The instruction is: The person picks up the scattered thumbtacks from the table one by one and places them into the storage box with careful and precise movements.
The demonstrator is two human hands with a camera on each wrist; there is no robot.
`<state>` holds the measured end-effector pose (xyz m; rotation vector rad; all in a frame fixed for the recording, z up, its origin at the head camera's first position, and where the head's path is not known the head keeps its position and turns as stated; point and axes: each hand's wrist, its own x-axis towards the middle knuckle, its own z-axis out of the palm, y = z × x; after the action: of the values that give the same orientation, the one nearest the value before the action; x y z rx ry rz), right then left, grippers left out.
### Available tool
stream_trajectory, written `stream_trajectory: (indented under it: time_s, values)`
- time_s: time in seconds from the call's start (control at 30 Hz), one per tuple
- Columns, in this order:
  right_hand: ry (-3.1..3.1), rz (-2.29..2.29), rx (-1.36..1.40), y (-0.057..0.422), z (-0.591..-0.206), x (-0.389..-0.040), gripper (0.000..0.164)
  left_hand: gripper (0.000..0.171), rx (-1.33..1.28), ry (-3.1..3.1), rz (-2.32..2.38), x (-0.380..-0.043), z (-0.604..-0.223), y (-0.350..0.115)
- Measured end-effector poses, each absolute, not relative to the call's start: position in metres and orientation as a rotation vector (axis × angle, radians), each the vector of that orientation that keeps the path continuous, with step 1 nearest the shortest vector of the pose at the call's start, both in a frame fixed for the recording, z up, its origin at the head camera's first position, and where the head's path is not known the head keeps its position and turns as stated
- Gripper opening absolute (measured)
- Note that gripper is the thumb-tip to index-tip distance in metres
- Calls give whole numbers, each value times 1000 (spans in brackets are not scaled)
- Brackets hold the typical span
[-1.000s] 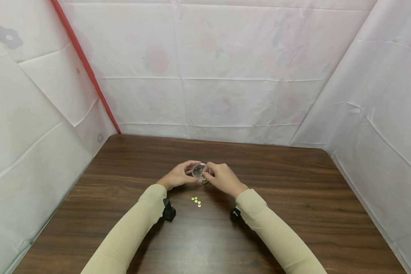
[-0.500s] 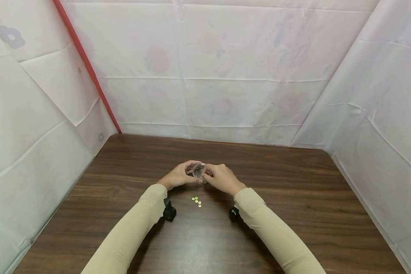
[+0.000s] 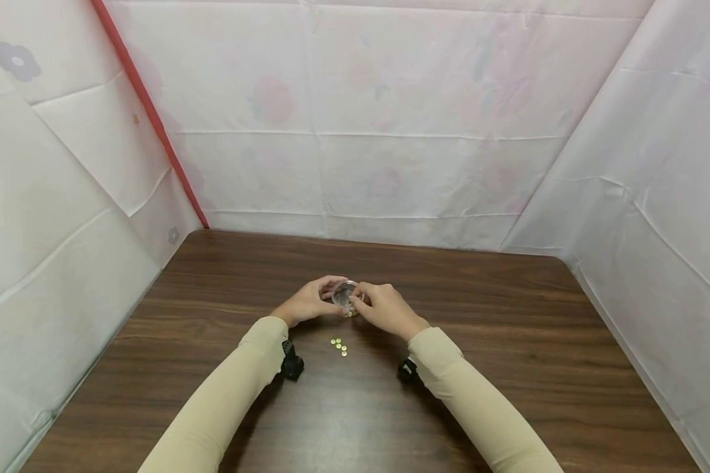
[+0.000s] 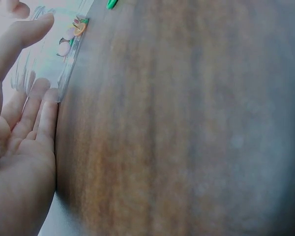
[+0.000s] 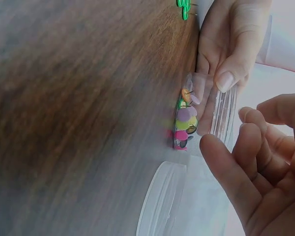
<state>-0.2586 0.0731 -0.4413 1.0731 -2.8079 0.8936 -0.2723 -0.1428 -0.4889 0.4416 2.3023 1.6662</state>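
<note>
My left hand [image 3: 307,303] holds a clear plastic jar [image 3: 344,294] on the table, its thumb on one side and fingers on the other. Colourful thumbtacks [image 5: 184,118] lie in the bottom of the jar. At the jar's mouth is my right hand [image 3: 387,309], fingers bent, thumb and index finger close together; whether a tack is between them cannot be seen. A few green thumbtacks [image 5: 184,9] lie on the wood; in the head view these loose tacks [image 3: 339,347] form a small group nearer me than the jar.
A clear round piece [image 5: 163,199], like a lid, lies beside the jar in the right wrist view. The brown wooden table [image 3: 509,368] ends at pale patterned curtains [image 3: 390,177] at the back and sides. A black wrist camera [image 3: 292,363] sits on the left cuff.
Over the past second my right fingers shift slightly at the jar's mouth. The left hand keeps its hold on the jar, and the loose tacks stay put.
</note>
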Motion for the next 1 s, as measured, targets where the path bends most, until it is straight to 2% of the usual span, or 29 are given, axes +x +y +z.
stream_trajectory:
  time_s: [0.47, 1.0]
  values:
    - [-2734, 874, 1199, 73, -443, -246, 12, 78, 489, 2318, 1640, -275, -489, -144]
    - [-2803, 841, 1386, 71, -451, -233, 7, 68, 499, 2281, 1672, -269, -485, -143]
